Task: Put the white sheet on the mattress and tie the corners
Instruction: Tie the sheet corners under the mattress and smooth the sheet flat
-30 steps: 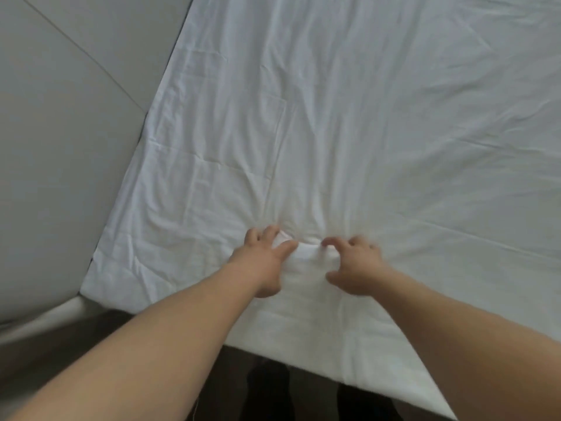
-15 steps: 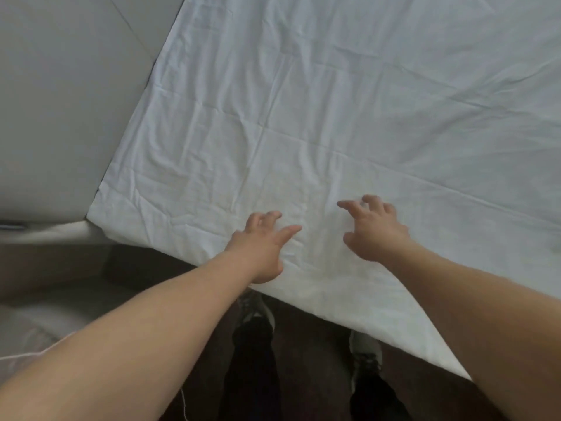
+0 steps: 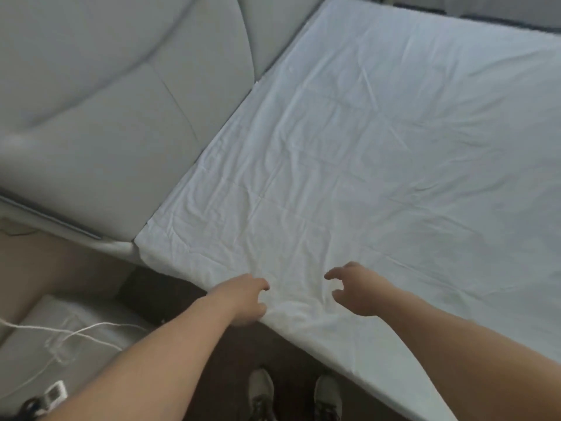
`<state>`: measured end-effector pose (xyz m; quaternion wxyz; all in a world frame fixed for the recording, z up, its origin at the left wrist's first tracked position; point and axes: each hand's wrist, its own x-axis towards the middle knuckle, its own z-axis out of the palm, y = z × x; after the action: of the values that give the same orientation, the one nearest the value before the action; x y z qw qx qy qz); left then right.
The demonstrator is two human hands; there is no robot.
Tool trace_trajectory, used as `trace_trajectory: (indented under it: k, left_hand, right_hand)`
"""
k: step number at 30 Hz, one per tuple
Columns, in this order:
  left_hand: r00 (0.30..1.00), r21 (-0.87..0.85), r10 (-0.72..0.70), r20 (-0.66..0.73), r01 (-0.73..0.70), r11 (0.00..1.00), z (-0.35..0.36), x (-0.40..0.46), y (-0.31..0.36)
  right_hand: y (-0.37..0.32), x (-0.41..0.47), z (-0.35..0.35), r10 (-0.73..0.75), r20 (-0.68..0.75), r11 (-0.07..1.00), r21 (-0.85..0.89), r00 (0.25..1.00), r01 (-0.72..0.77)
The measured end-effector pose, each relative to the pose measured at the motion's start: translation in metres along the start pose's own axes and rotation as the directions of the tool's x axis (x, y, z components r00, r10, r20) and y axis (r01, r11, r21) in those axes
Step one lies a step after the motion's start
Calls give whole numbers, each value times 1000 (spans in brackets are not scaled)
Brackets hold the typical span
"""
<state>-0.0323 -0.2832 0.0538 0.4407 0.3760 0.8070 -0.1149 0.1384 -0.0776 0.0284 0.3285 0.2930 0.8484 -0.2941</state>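
White sheet [image 3: 349, 165] lies spread over the mattress, filling the view from 6 through 3 o'clock; creases run across it, near edge draped down the bed's side. Padded headboard [image 3: 106, 117] stands at 10 o'clock, butting the sheet's left edge.

Left hand [image 3: 243, 297] is at the near edge, about 6 o'clock, fingers loosely curled, tips at the fabric; whether they pinch it, cannot tell. Right hand [image 3: 358, 288] hovers just beside it toward 5 o'clock, fingers half-curled and apart, grasping nothing.

Judgement: both hands sit at the near edge to tug or smooth the sheet. Corner at 8 o'clock [image 3: 145, 247] looks loose, not yet tied.

White cord [image 3: 79, 329] trails at 8 o'clock; shoes [image 3: 261, 390] at 6.
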Motion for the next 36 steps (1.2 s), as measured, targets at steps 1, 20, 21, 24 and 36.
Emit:
trace_trajectory:
  k: [1, 20, 21, 24, 36]
  left_hand:
    - [999, 19, -10, -49, 11, 1000, -15, -19, 8]
    - [849, 134, 243, -470, -203, 970, -124, -210, 133]
    - [844, 158, 252, -473, -200, 967, -124, -215, 142]
    - [839, 199, 266, -475, -192, 961, -121, -230, 177]
    - [815, 332, 384, -433, -252, 909, -36, -256, 439]
  right_hand:
    - [-1, -17, -21, -9, -45, 1000, -12, 999, 8]
    - [31, -324, -97, 153, -560, 983, 3, 814, -183]
    - [37, -334, -98, 163, -571, 983, 21, 804, -184]
    - [65, -365, -98, 193, -611, 980, 79, 768, -184]
    - [323, -487, -33, 354, -627, 934, 269, 694, -234]
